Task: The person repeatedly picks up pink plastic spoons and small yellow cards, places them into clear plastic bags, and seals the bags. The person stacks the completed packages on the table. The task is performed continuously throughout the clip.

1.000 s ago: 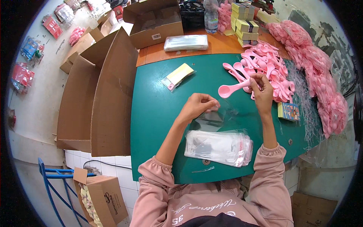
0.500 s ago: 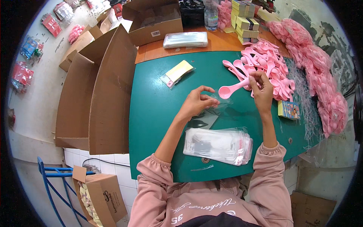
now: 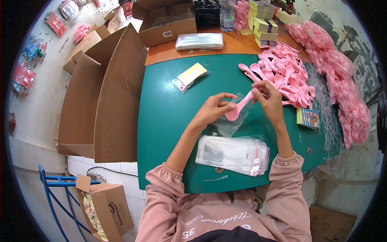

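Observation:
Between the fingertips of my right hand [image 3: 269, 101] is the handle of a pink measuring spoon [image 3: 242, 106], its bowl pointing down and left. My left hand [image 3: 213, 109] pinches a clear plastic bag [image 3: 229, 127] near its mouth. The spoon's bowl lies at the bag's opening, by my left fingertips; how far in it sits is hard to tell. Below my hands lies a stack of clear plastic bags [image 3: 225, 151] on the green table mat [image 3: 169, 121]. A loose pile of pink spoons [image 3: 287, 72] rests beyond my right hand.
A small stack of printed cards [image 3: 308, 117] sits to the right. A filled bag with a yellow card [image 3: 192, 76] lies at the upper left. Large cardboard boxes [image 3: 119, 92] stand along the left edge. Bundled pink spoons [image 3: 342, 80] line the far right.
My right hand has moved left and down with the spoon, bringing its bowl to the bag's mouth. The spoon is tilted more steeply. My left hand has barely moved.

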{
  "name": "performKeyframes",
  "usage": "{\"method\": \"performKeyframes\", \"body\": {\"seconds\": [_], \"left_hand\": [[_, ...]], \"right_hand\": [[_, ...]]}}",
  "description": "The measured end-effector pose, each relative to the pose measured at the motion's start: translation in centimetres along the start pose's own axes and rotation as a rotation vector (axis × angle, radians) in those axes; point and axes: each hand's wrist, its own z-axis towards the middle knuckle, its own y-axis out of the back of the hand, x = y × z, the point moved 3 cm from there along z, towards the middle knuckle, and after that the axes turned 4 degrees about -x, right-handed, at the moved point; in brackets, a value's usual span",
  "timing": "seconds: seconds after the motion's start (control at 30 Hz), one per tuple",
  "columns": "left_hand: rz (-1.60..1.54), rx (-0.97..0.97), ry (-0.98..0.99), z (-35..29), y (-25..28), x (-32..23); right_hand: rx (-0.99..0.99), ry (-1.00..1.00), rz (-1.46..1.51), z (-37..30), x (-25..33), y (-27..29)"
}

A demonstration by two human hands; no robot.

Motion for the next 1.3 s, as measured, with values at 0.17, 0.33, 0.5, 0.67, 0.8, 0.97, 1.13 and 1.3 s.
{"method": "performKeyframes", "body": {"seconds": [0.17, 0.33, 0.5, 0.67, 0.8, 0.97, 1.13, 1.3], "left_hand": [[-0.058, 0.091, 0.033, -0.2, -0.2, 0.1], [0.192, 0.145, 0.051, -0.1, 0.2, -1.7], [-0.007, 0.041, -0.065, -0.9, -0.5, -3.8], [-0.17, 0.038, -0.111, -2.1, 0.9, -6.0], [-0.22, -0.019, -0.159, -2.0, 1.3, -7.0], [-0.245, -0.077, -0.121, -2.3, 1.8, -6.5], [-0.232, -0.035, -0.099, -2.1, 1.2, -6.8], [-0.125, 0.127, -0.036, -1.3, 0.2, -4.7]], "right_hand": [[0.043, -0.041, 0.125, -0.1, -0.2, -0.6], [0.147, -0.028, 0.218, -0.4, 0.6, -0.1], [0.338, 0.339, -0.082, -2.6, 2.9, -1.2], [-0.263, 0.13, -0.665, -2.5, 2.7, 11.7], [-0.434, -0.185, -1.508, -4.5, -4.4, 24.6], [-0.586, -0.203, -1.563, -5.2, -2.5, 22.1], [-0.574, -0.038, -1.279, -4.8, 0.3, 21.8], [-0.303, 0.019, -0.281, -2.3, 5.1, 9.0]]}}
